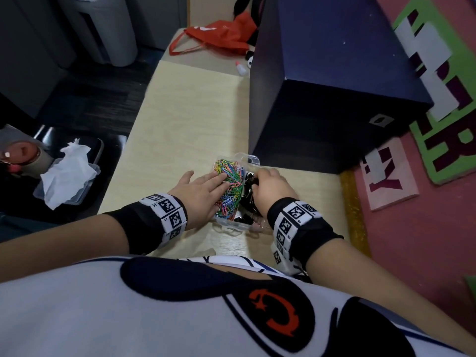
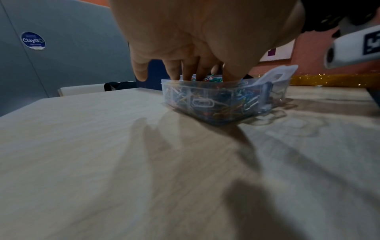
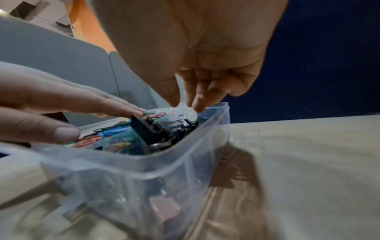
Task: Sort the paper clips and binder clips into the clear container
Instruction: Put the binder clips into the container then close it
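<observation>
The clear container stands on the pale wooden table, just in front of me. Coloured paper clips fill its left compartment and black binder clips its right one. My left hand lies flat with straight fingers pressing on the paper clips, as the left wrist view shows over the container wall. My right hand hovers over the binder clips. Its thumb and fingers point down, apart, with nothing between them.
A large dark blue box stands right behind the container. A red bag and a small white bottle lie at the far end. To the left, a plastic tray with tissue sits off the table. A pink wall borders the right.
</observation>
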